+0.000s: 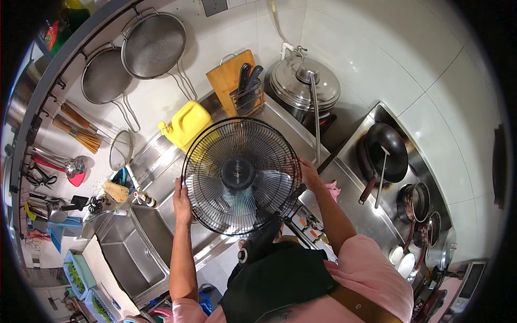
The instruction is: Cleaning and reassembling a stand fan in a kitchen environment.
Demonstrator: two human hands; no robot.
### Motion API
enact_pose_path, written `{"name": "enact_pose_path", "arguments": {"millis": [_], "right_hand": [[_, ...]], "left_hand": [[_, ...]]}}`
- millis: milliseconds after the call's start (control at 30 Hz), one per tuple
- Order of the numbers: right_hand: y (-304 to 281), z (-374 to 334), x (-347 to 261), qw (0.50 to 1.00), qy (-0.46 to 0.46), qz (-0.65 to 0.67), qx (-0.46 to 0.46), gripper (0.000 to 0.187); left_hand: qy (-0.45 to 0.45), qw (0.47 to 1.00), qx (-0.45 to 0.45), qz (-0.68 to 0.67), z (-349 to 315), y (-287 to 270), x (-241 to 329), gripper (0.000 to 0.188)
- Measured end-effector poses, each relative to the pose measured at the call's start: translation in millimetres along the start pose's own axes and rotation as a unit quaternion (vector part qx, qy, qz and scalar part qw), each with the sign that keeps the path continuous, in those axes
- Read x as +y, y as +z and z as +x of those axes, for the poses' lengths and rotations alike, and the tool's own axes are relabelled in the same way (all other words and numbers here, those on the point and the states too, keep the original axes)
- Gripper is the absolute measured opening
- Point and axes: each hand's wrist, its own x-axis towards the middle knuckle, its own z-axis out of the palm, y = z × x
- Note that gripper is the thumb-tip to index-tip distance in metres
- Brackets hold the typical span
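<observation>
A black electric fan [238, 172] with a round wire guard is in front of me, over the steel counter's near edge. Its dark motor housing and stem [259, 242] point down toward my body. My left hand [183, 202] presses on the guard's left rim, fingers pointing up along it. At the right rim, my right hand [309, 175] grips the guard, its fingertips partly behind the wires. Just beyond the fan on the left, a yellow plastic jug [191, 123] sits on the counter, partly covered by the guard.
A steel sink [129, 253] lies to the left. Behind stand a wooden cutting board [221, 81], a knife rack [247, 99] and a large lidded pot [305, 86]. A wok [390, 151] and pans [413, 202] rest at right. Strainers [153, 46] hang on the wall.
</observation>
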Motion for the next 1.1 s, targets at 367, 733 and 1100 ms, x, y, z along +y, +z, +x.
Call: {"name": "enact_pose_path", "arguments": {"millis": [367,733,1100], "right_hand": [[-3,-15,-25,0.997,-0.017,-0.063,-0.035,0.029],[8,-33,-46,0.998,-0.005,-0.060,-0.016,0.030],[13,-22,-59,0.980,-0.065,-0.189,0.006,0.034]], "left_hand": [[-0.036,0.994,-0.044,-0.097,30,-10,-15,0.041],[-0.111,0.970,-0.083,-0.199,41,-23,-12,0.033],[-0.094,0.990,-0.090,-0.052,56,-22,-2,0.022]]}}
